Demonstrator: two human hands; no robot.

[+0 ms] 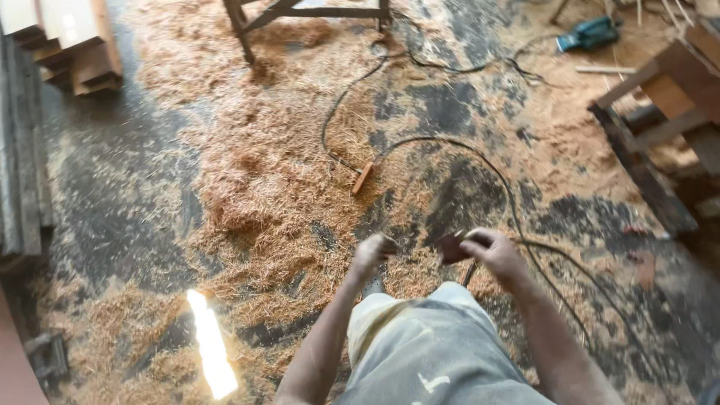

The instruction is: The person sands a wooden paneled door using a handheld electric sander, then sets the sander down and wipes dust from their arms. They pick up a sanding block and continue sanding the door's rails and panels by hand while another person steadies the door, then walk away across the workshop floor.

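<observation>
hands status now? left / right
Left hand: closed in a loose fist, blurred; whether it holds anything cannot be told.
Right hand: closed on a small dark object, with the black cable beside it.

Small dark flat piece (452, 247), blurred, gripped in right-hand fingers (480, 238), above sawdust-strewn floor (120, 195)

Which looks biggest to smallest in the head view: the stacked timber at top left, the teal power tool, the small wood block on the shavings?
1. Stacked timber, clearly the largest.
2. Teal power tool.
3. Small wood block.
The tool and block lie at different distances from the camera, so their order is unsure.
</observation>
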